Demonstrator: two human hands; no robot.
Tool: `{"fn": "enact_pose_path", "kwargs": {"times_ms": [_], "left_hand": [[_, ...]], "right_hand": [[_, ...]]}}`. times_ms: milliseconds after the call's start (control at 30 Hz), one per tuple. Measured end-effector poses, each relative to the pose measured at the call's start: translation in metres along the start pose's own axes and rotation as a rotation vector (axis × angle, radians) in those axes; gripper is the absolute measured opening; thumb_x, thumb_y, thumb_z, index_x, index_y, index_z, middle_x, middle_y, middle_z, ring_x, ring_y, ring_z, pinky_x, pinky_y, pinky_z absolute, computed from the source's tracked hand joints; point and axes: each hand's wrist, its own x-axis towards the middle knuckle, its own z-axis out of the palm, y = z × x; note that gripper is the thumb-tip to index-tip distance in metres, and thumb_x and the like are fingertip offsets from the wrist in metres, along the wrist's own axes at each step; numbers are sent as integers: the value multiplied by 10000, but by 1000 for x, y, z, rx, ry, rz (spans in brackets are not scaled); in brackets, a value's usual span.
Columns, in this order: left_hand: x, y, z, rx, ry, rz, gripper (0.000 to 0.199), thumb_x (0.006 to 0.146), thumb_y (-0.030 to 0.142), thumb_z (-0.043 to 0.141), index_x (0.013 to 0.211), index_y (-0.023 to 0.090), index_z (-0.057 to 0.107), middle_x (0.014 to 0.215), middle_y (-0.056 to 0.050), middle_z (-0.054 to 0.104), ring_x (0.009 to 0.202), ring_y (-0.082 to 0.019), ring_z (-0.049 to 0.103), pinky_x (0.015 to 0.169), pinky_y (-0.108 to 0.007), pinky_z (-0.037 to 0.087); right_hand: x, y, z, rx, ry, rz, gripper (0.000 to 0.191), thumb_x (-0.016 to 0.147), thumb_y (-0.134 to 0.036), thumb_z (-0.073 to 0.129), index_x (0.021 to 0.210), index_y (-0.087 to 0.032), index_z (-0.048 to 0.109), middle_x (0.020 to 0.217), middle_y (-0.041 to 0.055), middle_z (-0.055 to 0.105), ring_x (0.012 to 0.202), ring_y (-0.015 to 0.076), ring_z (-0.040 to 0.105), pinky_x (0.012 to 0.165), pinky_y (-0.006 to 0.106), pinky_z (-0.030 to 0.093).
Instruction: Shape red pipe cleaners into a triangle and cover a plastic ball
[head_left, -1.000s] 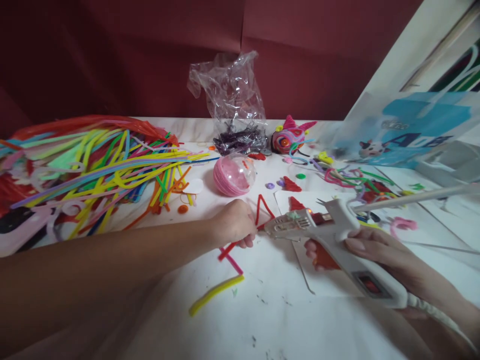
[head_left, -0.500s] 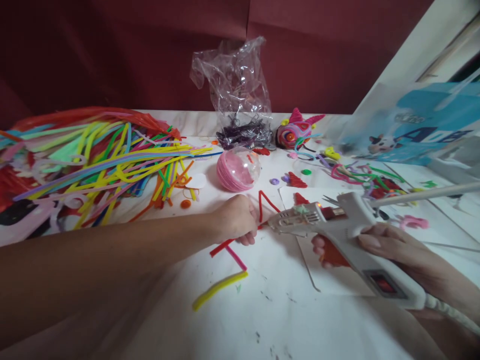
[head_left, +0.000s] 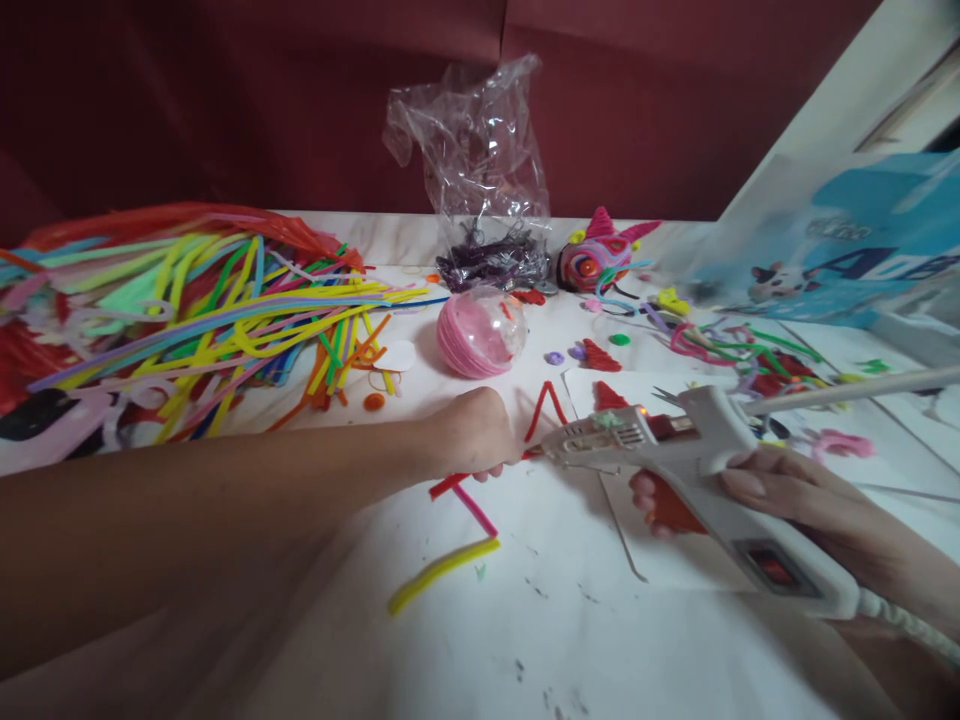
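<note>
My left hand is closed, palm down, on a red pipe cleaner, whose ends stick out on both sides. In my right hand is a white hot glue gun, the fingers wrapped round its handle and orange trigger. The gun's nozzle meets or nearly meets the red end beside my left fingertips; exact contact is hard to tell. Behind it a bent red piece forms a peak. Below my left hand lie a pink piece and a yellow pipe cleaner.
A clear ball half wrapped in pink sits beyond my hands. Colourful pipe cleaners heap at the left. A plastic bag, a decorated pink ball, scissors and a blue-printed clear bag stand or lie farther back.
The whole view has shifted slightly. Both hands keep their grips, and the glue gun's nozzle stays beside my left fingertips at the red pipe cleaner.
</note>
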Motion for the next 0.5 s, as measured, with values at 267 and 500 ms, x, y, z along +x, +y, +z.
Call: {"fn": "enact_pose_path", "kwargs": {"times_ms": [267, 500], "left_hand": [[-2, 4, 2, 80, 52, -15, 83, 652, 94, 525, 607, 113, 592, 473, 17, 510, 377, -64, 389, 414, -200, 284], [0, 2, 2, 100, 60, -8, 79, 642, 104, 536, 599, 115, 602, 485, 1, 535, 399, -80, 429, 422, -208, 301]], "right_hand": [[12, 7, -70, -400, 206, -138, 304, 470, -252, 902, 561, -186, 619, 540, 15, 549, 424, 171, 509, 329, 168, 468], [24, 12, -90, -432, 201, -122, 280, 464, -256, 872, 546, -172, 618, 520, 43, 537, 406, 170, 496, 305, 166, 450]]}}
